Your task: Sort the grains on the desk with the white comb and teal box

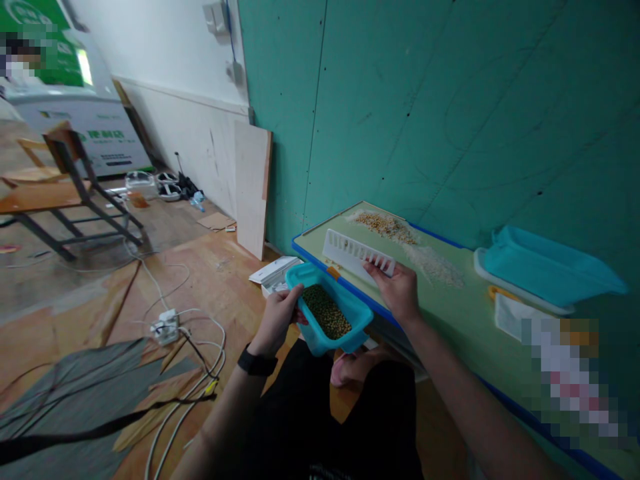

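Observation:
My left hand (280,313) grips the left end of a light-blue plastic basin (357,303), thumb over its rim. Green beans and paler, yellowish beans (326,312) lie in the basin, which is held below the table's near edge. In my right hand (397,290) is a white slotted plastic strip (350,257), its row of slots along the top edge, held over the tabletop just above the basin. Beyond the strip, a spread of yellow kernels (383,225) and pale rice-like grains (435,263) lies on the table (450,327).
At the right stands another blue basin (545,270) on a white tray (480,263). The green wall (425,100) borders the table's far side. Cables and a power strip (166,327) lie on the floor to the left, with a wooden chair (65,180) farther back.

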Available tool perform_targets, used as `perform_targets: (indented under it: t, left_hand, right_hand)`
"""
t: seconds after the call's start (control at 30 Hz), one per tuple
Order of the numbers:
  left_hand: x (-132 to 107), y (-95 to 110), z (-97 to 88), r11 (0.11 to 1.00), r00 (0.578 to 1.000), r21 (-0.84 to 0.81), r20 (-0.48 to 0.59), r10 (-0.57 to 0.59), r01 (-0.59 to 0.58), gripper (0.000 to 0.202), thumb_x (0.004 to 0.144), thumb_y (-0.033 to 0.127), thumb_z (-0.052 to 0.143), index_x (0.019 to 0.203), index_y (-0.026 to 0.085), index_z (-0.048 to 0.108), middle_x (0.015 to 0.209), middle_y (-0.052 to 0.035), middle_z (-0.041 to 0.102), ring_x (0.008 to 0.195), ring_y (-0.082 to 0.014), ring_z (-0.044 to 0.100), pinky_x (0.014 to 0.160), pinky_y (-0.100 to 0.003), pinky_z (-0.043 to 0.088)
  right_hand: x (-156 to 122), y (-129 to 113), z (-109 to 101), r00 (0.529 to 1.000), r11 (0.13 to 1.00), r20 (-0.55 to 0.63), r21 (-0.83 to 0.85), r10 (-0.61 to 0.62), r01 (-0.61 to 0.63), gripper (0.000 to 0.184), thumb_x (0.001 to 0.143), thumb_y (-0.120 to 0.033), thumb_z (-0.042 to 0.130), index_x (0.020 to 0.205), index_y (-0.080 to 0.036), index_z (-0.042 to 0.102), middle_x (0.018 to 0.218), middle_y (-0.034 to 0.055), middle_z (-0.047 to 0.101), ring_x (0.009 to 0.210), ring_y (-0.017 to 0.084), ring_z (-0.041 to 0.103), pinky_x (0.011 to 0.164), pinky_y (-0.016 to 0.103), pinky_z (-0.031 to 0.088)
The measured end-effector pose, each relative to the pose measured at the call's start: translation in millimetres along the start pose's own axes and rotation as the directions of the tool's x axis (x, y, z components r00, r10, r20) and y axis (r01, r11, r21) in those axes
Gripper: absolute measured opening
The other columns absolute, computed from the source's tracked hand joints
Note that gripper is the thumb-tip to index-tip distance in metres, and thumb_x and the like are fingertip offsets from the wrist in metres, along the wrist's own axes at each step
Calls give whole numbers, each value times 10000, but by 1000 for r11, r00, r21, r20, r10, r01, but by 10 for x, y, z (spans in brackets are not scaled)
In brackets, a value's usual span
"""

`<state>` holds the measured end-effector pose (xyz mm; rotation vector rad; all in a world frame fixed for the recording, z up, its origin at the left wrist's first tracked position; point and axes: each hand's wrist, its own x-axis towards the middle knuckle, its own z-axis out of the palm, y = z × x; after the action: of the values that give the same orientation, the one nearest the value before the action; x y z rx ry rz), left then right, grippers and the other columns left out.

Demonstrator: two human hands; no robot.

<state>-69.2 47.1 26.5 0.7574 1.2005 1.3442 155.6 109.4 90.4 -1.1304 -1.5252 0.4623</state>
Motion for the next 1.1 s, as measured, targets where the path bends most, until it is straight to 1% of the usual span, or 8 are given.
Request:
perform_targets:
  t: [0.17, 0.4, 0.63, 0.7, 0.77, 0.9, 1.0, 1.1]
  left_hand:
    - [30, -15, 0, 1000, 1000, -5, -5, 6, -6, 549, 638, 678, 807, 540, 193, 569, 420, -16, 584, 352, -126, 556, 394, -226, 469]
    - [41, -15, -11, 1000, 1000, -2, -3, 10, -10, 539, 668, 662, 802, 541, 195, 566, 431, -21, 588, 357, -129, 560, 402, -235, 482]
    - [63, -8, -8, 1000, 1000, -15, -8, -8, 8, 488, 719, 584, 792, 523, 197, 567, 431, -26, 586, 351, -130, 548, 393, -242, 475]
    - [58, -5, -3, 1000, 1000, -21, -12, -9, 8, 480, 727, 567, 789, 518, 194, 571, 430, -26, 581, 350, -128, 545, 393, -241, 474]
    - [53, -9, -1, 1000, 1000, -21, -12, -7, 7, 480, 726, 570, 792, 526, 191, 576, 432, -23, 580, 352, -128, 548, 396, -238, 474]
    - [52, -33, -3, 1000, 1000, -11, 4, 10, -10, 501, 698, 617, 796, 548, 195, 572, 424, -15, 579, 352, -131, 557, 396, -230, 475]
    - [53, -44, -5, 1000, 1000, -9, 0, 9, -9, 520, 672, 637, 807, 542, 198, 562, 425, -17, 583, 352, -131, 560, 392, -226, 472]
    - [46, -38, -6, 1000, 1000, -18, -1, 7, -7, 529, 665, 642, 816, 537, 194, 564, 427, -13, 579, 355, -127, 557, 396, -228, 472]
  right_hand:
    - [-7, -30, 32, 1000, 1000, 12, -7, -2, 2, 301, 783, -499, 773, 847, -207, 806, 851, 83, 814, 807, 274, 776, 760, 367, 620]
    - [-11, 19, 38, 1000, 999, 3, 33, 2, -3, 289, 764, -481, 790, 836, -201, 801, 848, 79, 815, 793, 275, 777, 760, 375, 622]
    - [-135, -26, -4, 999, 999, 40, 46, 10, -12, 292, 788, -496, 789, 842, -210, 804, 850, 66, 815, 790, 271, 774, 775, 381, 622]
    - [-142, -34, -45, 1000, 999, 21, 43, 16, -17, 297, 788, -504, 789, 836, -211, 802, 854, 68, 815, 796, 273, 773, 778, 384, 623]
    - [-107, -11, -89, 999, 999, -31, 37, 20, -19, 317, 780, -518, 792, 837, -206, 798, 857, 75, 814, 805, 277, 773, 791, 392, 622]
    - [30, 105, -147, 993, 1000, -113, 10, 24, -23, 362, 760, -533, 796, 853, -184, 796, 879, 103, 814, 827, 294, 776, 819, 412, 614]
    - [102, 177, -140, 992, 999, -120, -29, 27, -30, 374, 753, -539, 797, 836, -175, 796, 870, 118, 813, 819, 304, 776, 804, 416, 607]
    - [113, 181, -102, 994, 999, -103, -33, 35, -39, 368, 754, -539, 791, 827, -179, 795, 862, 115, 813, 813, 300, 776, 777, 401, 606]
